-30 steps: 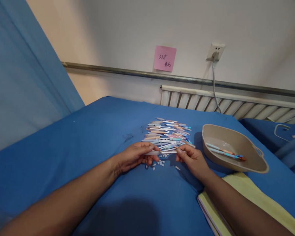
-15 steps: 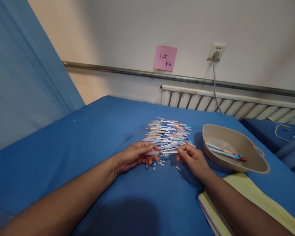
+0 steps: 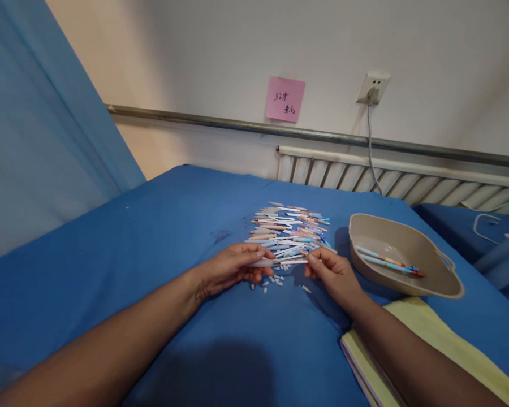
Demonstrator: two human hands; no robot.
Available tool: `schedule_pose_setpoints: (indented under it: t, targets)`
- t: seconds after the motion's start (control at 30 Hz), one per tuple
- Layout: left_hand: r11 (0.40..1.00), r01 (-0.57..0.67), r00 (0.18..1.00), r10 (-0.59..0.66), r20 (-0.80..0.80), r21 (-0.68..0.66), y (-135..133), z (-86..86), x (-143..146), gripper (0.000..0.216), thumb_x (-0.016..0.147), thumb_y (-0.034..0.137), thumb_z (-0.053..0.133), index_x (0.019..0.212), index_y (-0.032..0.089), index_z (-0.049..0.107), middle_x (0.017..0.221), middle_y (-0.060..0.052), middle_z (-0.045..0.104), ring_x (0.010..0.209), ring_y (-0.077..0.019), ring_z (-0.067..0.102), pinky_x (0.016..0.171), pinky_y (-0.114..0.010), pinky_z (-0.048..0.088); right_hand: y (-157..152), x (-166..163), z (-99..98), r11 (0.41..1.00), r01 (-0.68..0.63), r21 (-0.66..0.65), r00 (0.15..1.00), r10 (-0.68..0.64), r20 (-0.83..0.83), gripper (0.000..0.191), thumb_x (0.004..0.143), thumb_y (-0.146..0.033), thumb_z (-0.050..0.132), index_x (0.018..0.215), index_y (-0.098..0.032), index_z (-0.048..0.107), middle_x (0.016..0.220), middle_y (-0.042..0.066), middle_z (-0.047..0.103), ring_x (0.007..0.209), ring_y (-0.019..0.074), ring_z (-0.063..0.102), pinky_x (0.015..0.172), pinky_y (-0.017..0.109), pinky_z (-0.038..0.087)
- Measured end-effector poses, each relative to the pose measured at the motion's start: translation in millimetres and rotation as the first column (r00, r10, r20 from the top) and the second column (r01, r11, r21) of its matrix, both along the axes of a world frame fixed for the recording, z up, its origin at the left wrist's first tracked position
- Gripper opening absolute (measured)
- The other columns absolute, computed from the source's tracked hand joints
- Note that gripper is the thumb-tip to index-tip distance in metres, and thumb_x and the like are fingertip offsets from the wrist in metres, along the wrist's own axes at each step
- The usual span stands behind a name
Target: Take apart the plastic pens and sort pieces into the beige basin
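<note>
My left hand (image 3: 233, 268) pinches the left end of a thin white pen part (image 3: 280, 262). The other end of that part is pinched by my right hand (image 3: 333, 272). Both hands rest on the blue cloth (image 3: 161, 243) just in front of a heap of pens and pen parts (image 3: 289, 229), white, blue and orange. Several small white caps (image 3: 274, 281) lie scattered on the cloth between and under my hands. To the right stands a beige tray (image 3: 424, 282) with a few assembled pens (image 3: 388, 263) in it.
A yellow folder (image 3: 432, 339) lies under my right forearm. A blue curtain (image 3: 34, 141) hangs at the left. On the wall behind are a pink note (image 3: 285, 99), a socket with a cable (image 3: 373, 88), a metal rail and a white radiator.
</note>
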State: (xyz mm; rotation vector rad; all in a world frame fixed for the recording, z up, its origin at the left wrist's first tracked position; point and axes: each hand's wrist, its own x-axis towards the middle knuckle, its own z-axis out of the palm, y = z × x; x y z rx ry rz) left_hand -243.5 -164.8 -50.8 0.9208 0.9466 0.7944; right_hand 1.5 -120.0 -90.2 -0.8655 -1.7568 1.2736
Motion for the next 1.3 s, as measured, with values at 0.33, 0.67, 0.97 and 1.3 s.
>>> schedule_pose_setpoints:
  t: [0.33,0.67,0.97,1.3]
  targets:
    - [1.000,0.000,1.000,0.001,-0.030,0.008,-0.4,2.1,1.3,0.034,0.082,0.037,0.064,0.105,0.012,0.061,0.081,-0.008,0.068,0.064,-0.0121,0.060,0.061,-0.024,0.045,-1.0,-0.8,1.4,1.000,0.009,-0.006,1.000,-0.009,-0.013,0.033,0.086,-0.049,0.052,0.071,-0.019,0.057,0.060,0.000,0.059,0.056,0.0124,0.049,0.056,0.023,0.040]
    - [1.000,-0.004,0.999,0.005,-0.039,0.024,0.5,1.4,0.3,0.034,0.081,0.035,0.064,0.104,0.011,0.061,0.081,-0.008,0.068,0.063,-0.0114,0.059,0.060,-0.024,0.045,0.0,0.3,0.6,1.000,0.002,-0.001,1.000,-0.002,-0.020,0.033,0.087,-0.047,0.051,0.071,-0.019,0.056,0.061,0.000,0.059,0.057,0.0122,0.048,0.058,0.024,0.039]
    - [1.000,-0.002,0.999,0.003,-0.040,0.021,1.1,-0.1,-0.3,0.033,0.081,0.034,0.066,0.105,0.011,0.061,0.081,-0.008,0.069,0.063,-0.0103,0.058,0.061,-0.022,0.044,0.4,0.3,0.2,1.000,-0.003,-0.018,0.999,0.003,-0.039,0.032,0.087,-0.045,0.051,0.069,-0.019,0.056,0.061,-0.001,0.058,0.057,0.0116,0.048,0.058,0.023,0.038]
    - [1.000,-0.010,0.998,0.011,-0.059,0.023,1.4,0.1,-0.1,0.035,0.077,0.033,0.069,0.103,0.012,0.061,0.081,-0.007,0.069,0.061,-0.0092,0.058,0.060,-0.021,0.044,-0.5,0.0,2.6,1.000,0.000,-0.015,0.998,-0.001,-0.056,0.032,0.087,-0.044,0.051,0.068,-0.018,0.056,0.060,-0.001,0.057,0.056,0.0114,0.047,0.058,0.023,0.038]
